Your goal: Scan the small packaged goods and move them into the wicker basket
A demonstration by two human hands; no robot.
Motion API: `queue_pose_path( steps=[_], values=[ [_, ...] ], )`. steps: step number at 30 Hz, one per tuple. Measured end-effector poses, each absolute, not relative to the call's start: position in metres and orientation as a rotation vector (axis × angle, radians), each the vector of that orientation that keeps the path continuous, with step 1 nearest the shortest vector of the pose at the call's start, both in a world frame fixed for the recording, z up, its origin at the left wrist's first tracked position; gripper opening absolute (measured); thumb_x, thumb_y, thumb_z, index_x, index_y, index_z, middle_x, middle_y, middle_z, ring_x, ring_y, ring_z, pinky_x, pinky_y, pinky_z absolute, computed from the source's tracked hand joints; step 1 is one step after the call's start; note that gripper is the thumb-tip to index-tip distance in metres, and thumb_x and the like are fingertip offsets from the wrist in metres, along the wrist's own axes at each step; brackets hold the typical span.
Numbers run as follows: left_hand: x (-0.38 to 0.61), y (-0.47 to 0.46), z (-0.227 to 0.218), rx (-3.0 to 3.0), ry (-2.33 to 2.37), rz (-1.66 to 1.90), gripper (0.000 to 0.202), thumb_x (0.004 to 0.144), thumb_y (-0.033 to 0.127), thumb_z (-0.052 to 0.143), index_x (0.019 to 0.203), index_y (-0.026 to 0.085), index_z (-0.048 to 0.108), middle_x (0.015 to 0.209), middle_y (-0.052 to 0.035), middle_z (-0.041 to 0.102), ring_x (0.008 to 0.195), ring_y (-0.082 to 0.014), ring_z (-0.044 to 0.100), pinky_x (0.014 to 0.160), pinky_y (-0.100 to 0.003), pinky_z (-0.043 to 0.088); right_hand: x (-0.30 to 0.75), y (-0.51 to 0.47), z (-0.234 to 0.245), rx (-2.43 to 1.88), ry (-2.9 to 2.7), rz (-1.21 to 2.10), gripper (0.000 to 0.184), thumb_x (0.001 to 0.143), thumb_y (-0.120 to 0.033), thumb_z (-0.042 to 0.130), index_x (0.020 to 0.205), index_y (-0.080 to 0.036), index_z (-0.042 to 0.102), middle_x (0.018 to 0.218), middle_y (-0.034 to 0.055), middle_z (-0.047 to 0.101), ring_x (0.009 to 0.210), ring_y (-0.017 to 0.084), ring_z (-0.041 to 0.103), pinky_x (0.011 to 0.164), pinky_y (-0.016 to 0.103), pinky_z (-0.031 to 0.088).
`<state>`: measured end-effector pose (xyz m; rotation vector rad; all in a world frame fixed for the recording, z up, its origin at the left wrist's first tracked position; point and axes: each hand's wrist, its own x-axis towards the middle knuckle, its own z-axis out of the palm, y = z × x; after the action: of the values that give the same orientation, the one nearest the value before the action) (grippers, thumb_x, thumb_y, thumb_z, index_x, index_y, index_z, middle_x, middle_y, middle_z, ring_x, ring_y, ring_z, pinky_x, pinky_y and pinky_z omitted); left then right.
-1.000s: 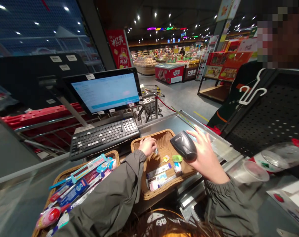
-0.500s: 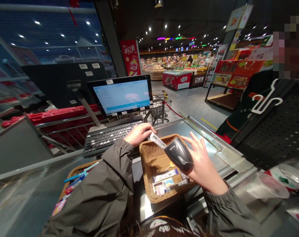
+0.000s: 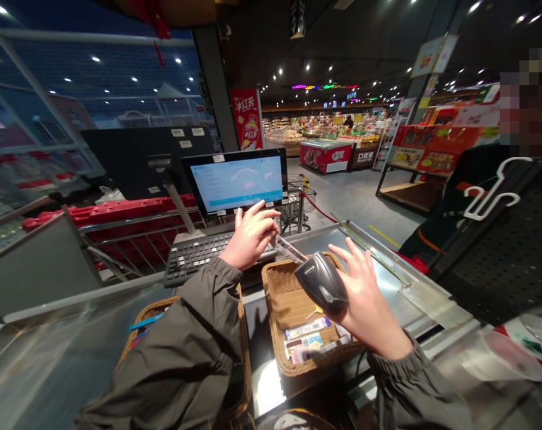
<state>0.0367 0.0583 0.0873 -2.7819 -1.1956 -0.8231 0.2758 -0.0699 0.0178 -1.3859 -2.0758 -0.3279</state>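
My left hand [image 3: 251, 234] is over the right end of the black keyboard [image 3: 199, 257]. It pinches one end of a long, thin white packet [image 3: 291, 249], while some of its fingers stretch up toward the lit screen [image 3: 241, 181]. My right hand [image 3: 364, 295] grips a black barcode scanner [image 3: 323, 280], whose front is close to the packet's other end. Below both hands lies a brown woven basket [image 3: 274, 334], with several small packets [image 3: 307, 328] and a little yellow item [image 3: 314, 312] inside.
A second woven basket [image 3: 242, 364] is partly hidden behind my left sleeve. The metal counter [image 3: 73, 340] runs across the front. Clear plastic tubs [image 3: 499, 355] stand at right, near a white hanger [image 3: 492, 194]. A person [image 3: 472, 173] is at the far right.
My left hand has lifted with the packet, and its fingers have spread toward the screen. The packet now appears more edge-on. My right hand still holds the scanner; the view has shifted slightly.
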Motion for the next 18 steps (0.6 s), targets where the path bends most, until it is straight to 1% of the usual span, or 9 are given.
queue_pose_path(
  steps=[2, 5, 9, 15, 18],
  values=[
    [0.033, 0.058, 0.088, -2.792, -1.196, -0.831, 0.021, 0.092, 0.022, 0.042, 0.091, 0.023, 0.063, 0.138, -0.0037, 0.057, 0.147, -0.0279, 0.022, 0.113, -0.068, 0.005, 0.271, -0.072, 0.022, -1.374, -2.081, -0.332, 0.035, 0.082, -0.031, 0.056, 0.114, -0.019, 0.062, 0.145, 0.0179, 0.042, 0.147, 0.041, 0.017, 0.111, 0.075, 0.018],
    [0.029, 0.055, 0.091, -2.782, -1.202, -0.844, 0.02, 0.093, 0.024, 0.042, 0.09, 0.023, 0.063, 0.139, -0.0038, 0.056, 0.147, -0.0285, 0.022, 0.113, -0.069, 0.004, 0.264, -0.075, 0.026, -1.362, -2.088, -0.33, 0.033, 0.083, -0.031, 0.056, 0.113, -0.018, 0.063, 0.144, 0.0183, 0.042, 0.147, 0.041, 0.017, 0.111, 0.075, 0.017],
    [0.027, 0.049, 0.096, -2.777, -1.21, -0.809, 0.02, 0.094, 0.026, 0.044, 0.087, 0.021, 0.062, 0.14, -0.0044, 0.055, 0.146, -0.0286, 0.023, 0.114, -0.067, 0.006, 0.256, -0.078, 0.028, -1.34, -2.119, -0.318, 0.036, 0.082, -0.029, 0.056, 0.116, -0.018, 0.062, 0.145, 0.019, 0.042, 0.146, 0.042, 0.018, 0.11, 0.076, 0.018],
    [0.019, 0.045, 0.097, -2.75, -1.175, -0.841, 0.02, 0.093, 0.023, 0.043, 0.089, 0.022, 0.063, 0.139, -0.0045, 0.055, 0.146, -0.0281, 0.023, 0.114, -0.067, 0.005, 0.248, -0.081, 0.029, -1.337, -2.123, -0.343, 0.035, 0.083, -0.027, 0.055, 0.114, -0.016, 0.062, 0.144, 0.0196, 0.042, 0.146, 0.042, 0.018, 0.111, 0.075, 0.017],
    [0.014, 0.043, 0.097, -2.75, -1.158, -0.852, 0.019, 0.092, 0.022, 0.044, 0.09, 0.022, 0.063, 0.139, -0.0046, 0.055, 0.146, -0.0282, 0.023, 0.114, -0.067, 0.004, 0.246, -0.082, 0.028, -1.333, -2.133, -0.352, 0.034, 0.082, -0.026, 0.054, 0.114, -0.016, 0.062, 0.142, 0.0197, 0.044, 0.146, 0.042, 0.019, 0.11, 0.076, 0.018]
  ],
)
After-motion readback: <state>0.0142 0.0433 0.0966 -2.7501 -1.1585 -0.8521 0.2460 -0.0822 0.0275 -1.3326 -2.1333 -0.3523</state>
